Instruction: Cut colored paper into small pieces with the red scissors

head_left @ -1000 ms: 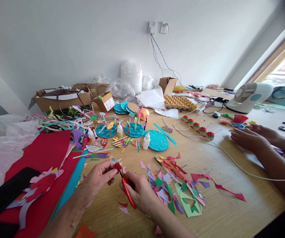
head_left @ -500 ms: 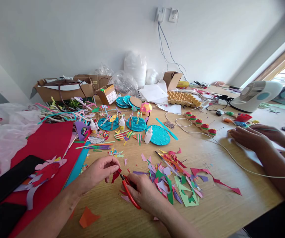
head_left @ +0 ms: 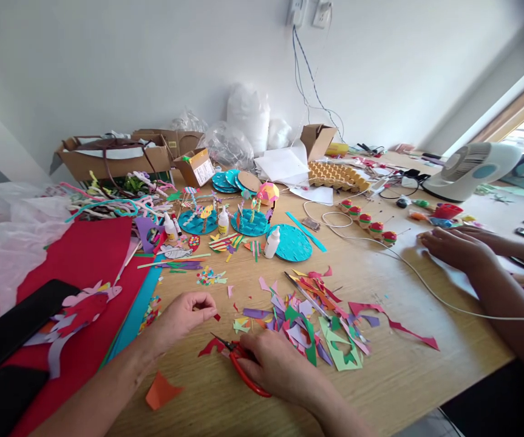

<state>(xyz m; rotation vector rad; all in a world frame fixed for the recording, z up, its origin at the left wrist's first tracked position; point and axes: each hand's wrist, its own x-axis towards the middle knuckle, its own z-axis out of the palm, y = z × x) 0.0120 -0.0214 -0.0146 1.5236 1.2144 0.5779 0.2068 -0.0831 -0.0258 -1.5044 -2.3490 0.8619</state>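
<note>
My left hand [head_left: 192, 315] pinches a small piece of dark red paper [head_left: 217, 317], mostly hidden by the fingers, over the near part of the table. Close by on the right, my right hand [head_left: 273, 358] is closed round red-handled scissors [head_left: 249, 377], whose dark blades point left and stand a little apart from the paper. Beneath the blades lies a red paper scrap [head_left: 210, 347]. To the right of my right hand spreads a heap of coloured paper scraps [head_left: 296, 334], with a pen [head_left: 305, 292] lying across it. An orange paper piece [head_left: 163, 391] rests near my left forearm.
Red paper sheets [head_left: 84, 255] carry a paper fish [head_left: 86, 309] and a black object [head_left: 20, 334] on the left. Glue bottles [head_left: 272, 241] and blue discs [head_left: 292, 247] stand ahead. A white cable [head_left: 421, 288] crosses towards another person's hands [head_left: 457, 246]; a fan [head_left: 475, 170] stands behind.
The scissors have drawn down and away from my left hand, their blades now apart from the paper. A red scrap now lies below the blades. Less red paper shows at my left fingers.
</note>
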